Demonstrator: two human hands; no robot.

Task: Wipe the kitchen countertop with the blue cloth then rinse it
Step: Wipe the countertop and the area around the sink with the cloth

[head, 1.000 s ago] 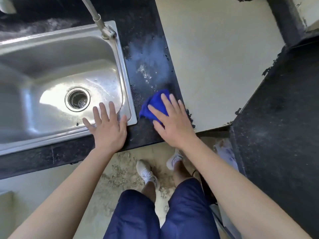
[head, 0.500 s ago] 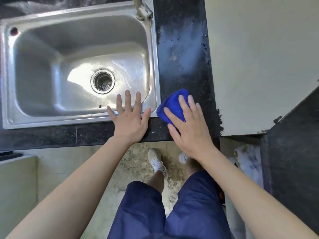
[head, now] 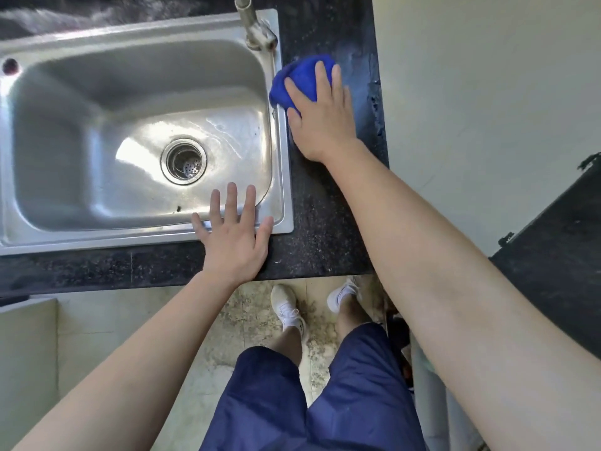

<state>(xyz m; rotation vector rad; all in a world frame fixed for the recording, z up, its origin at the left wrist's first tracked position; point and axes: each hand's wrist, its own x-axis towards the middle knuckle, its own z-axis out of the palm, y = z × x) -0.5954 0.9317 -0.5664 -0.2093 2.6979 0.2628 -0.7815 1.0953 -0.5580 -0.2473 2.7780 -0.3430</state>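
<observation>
Blue cloth [head: 302,78] bunched on dark worktop [head: 325,222], touching sink [head: 282,164] rim, near tap base [head: 258,34]. Right hand [head: 320,122] on top, fingers [head: 322,76] straight, pressing down, cloth poking out ahead and left. Left hand [head: 232,245] flat, splayed, on sink's near corner.

blue cloth [head: 300,80], black speckled countertop [head: 320,229], silver sink [head: 52,196], navy shorts [head: 312,415]

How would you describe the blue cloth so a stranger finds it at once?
Find the steel sink in the black countertop. Right of it, near the tap base, the right hand presses a bunched cloth, the only bright blue thing there.
</observation>
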